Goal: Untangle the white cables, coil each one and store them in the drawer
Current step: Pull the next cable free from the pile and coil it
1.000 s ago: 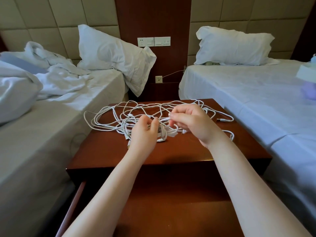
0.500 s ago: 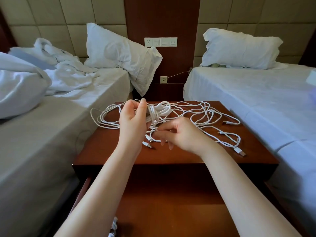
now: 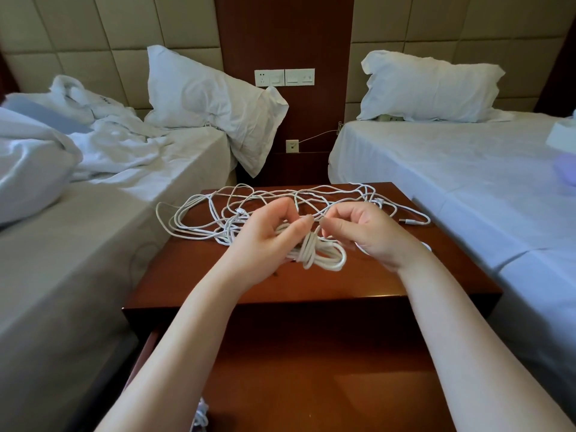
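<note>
A coiled white cable [image 3: 321, 254], wrapped round its middle, hangs between my hands above the brown nightstand [image 3: 311, 285]. My left hand [image 3: 265, 241] grips the coil's left side. My right hand [image 3: 364, 235] pinches a strand of that cable at the wrap. Behind them a tangle of white cables [image 3: 249, 207] spreads over the back of the nightstand top. The open drawer [image 3: 311, 385] lies below my arms, and a bit of white cable [image 3: 199, 413] shows at its near left corner.
A bed with rumpled white bedding [image 3: 78, 145] stands left of the nightstand, a made bed [image 3: 452, 169] right of it, each with a pillow. Wall sockets [image 3: 283, 77] sit on the wood panel behind. A loose plug end [image 3: 408, 221] lies near the nightstand's right edge.
The coil came down from beside my raised left hand to a spot between both hands. My right hand rose from the table to pinch the strand at the wrap.
</note>
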Available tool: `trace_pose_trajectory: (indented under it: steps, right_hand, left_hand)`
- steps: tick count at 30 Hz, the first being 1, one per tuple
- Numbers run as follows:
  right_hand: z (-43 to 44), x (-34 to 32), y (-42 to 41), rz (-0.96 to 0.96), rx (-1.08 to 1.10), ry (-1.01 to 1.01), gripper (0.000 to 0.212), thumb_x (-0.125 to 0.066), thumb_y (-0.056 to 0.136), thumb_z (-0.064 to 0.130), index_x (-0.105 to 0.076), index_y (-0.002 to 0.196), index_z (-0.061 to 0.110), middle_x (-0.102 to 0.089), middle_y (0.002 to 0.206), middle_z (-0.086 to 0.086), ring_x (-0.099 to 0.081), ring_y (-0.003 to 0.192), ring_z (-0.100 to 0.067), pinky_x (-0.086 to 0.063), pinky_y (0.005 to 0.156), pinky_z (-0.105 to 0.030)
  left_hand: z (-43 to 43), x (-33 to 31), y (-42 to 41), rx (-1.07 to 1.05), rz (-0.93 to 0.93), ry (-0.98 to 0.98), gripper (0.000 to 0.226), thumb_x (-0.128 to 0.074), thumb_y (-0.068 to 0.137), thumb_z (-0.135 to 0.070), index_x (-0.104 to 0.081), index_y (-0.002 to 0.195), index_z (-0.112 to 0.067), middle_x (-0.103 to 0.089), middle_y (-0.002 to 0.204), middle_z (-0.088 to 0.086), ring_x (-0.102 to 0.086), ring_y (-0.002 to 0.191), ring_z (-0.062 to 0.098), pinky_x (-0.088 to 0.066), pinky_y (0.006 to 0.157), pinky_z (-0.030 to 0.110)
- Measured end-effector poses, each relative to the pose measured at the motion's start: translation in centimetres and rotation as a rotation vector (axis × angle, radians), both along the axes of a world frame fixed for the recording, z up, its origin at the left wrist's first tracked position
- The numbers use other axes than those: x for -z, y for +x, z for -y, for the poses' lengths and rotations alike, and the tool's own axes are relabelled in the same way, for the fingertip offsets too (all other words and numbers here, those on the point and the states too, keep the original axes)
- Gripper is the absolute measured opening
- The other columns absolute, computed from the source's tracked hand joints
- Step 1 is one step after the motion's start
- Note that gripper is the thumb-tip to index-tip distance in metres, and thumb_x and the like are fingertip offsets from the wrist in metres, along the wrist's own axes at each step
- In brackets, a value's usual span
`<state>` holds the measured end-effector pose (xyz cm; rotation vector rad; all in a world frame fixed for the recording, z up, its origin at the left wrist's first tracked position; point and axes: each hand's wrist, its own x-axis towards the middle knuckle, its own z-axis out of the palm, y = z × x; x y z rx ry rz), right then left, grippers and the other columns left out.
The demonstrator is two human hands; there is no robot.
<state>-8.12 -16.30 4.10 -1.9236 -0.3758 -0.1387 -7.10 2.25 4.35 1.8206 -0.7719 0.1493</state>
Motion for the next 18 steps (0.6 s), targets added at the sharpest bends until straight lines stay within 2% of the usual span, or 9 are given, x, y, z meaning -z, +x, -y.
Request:
trace_pose_trajectory:
  steps: [3, 5, 10, 13, 16, 18]
  right_hand:
    - [0.0, -0.2, 0.0, -0.012, 0.015, -0.072, 0.022, -0.061, 0.092, 0.031, -0.067, 0.08, 0.014, -0.049, 0.052, 0.011, -0.043, 0.047, 0.0, -0.034, 0.049, -0.008]
    - [-0.4, -0.2, 0.1, -0.029, 0.04, -0.149, 0.021, -0.057, 0.096, 0.024, -0.067, 0.083, 0.012, -0.052, 0.048, 0.018, -0.048, 0.047, 0.005, -0.034, 0.051, -0.008]
    - [-0.9, 0.1, 0.5, -0.081, 0.106, -0.239, 0.017, -0.054, 0.097, 0.02, -0.069, 0.088, 0.018, -0.056, 0.062, 0.006, -0.047, 0.052, -0.002, -0.044, 0.062, -0.022]
    - [-1.1, 0.0, 0.6, -0.119, 0.106, -0.279, 0.014, -0.055, 0.096, 0.017, -0.07, 0.096, 0.017, -0.066, 0.072, 0.0, -0.056, 0.06, -0.007, -0.05, 0.066, -0.023]
    - [-1.3, 0.3, 0.7, -0.15, 0.057, -0.278, 0.013, -0.061, 0.091, 0.01, -0.071, 0.099, 0.013, -0.072, 0.084, -0.004, -0.065, 0.068, -0.01, -0.053, 0.066, -0.022]
    - [-1.3, 0.6, 0.8, -0.096, 0.071, -0.336, 0.011, -0.066, 0.088, 0.013, -0.072, 0.097, 0.016, -0.069, 0.089, 0.0, -0.063, 0.077, -0.009, -0.051, 0.071, -0.024]
  left_hand:
    - [-0.1, 0.5, 0.5, -0.1, 0.083, 0.125, 0.028, -0.055, 0.094, -0.022, -0.043, 0.07, -0.016, -0.038, 0.053, -0.006, -0.032, 0.048, 0.006, -0.028, 0.047, 0.017]
    - [0.0, 1.1, 0.9, -0.182, 0.082, 0.185, 0.026, -0.055, 0.095, -0.025, -0.044, 0.072, -0.017, -0.039, 0.053, -0.007, -0.035, 0.045, 0.005, -0.029, 0.044, 0.016]
    - [0.4, 2.1, 1.7, -0.305, 0.079, 0.317, 0.012, -0.05, 0.097, -0.03, -0.054, 0.09, -0.02, -0.05, 0.058, -0.007, -0.045, 0.044, 0.004, -0.034, 0.043, 0.016]
    - [0.5, 2.7, 2.1, -0.351, 0.161, 0.376, 0.031, -0.048, 0.098, -0.031, -0.06, 0.08, -0.009, -0.056, 0.062, 0.001, -0.053, 0.055, 0.017, -0.043, 0.054, 0.029]
    - [0.4, 3.2, 2.3, -0.395, 0.215, 0.403, 0.036, -0.048, 0.098, -0.032, -0.058, 0.075, -0.007, -0.054, 0.06, 0.001, -0.05, 0.054, 0.016, -0.041, 0.053, 0.03]
    - [0.3, 3.4, 2.4, -0.404, 0.237, 0.408, 0.036, -0.049, 0.097, -0.032, -0.057, 0.072, -0.008, -0.054, 0.06, 0.002, -0.052, 0.055, 0.019, -0.043, 0.054, 0.033]
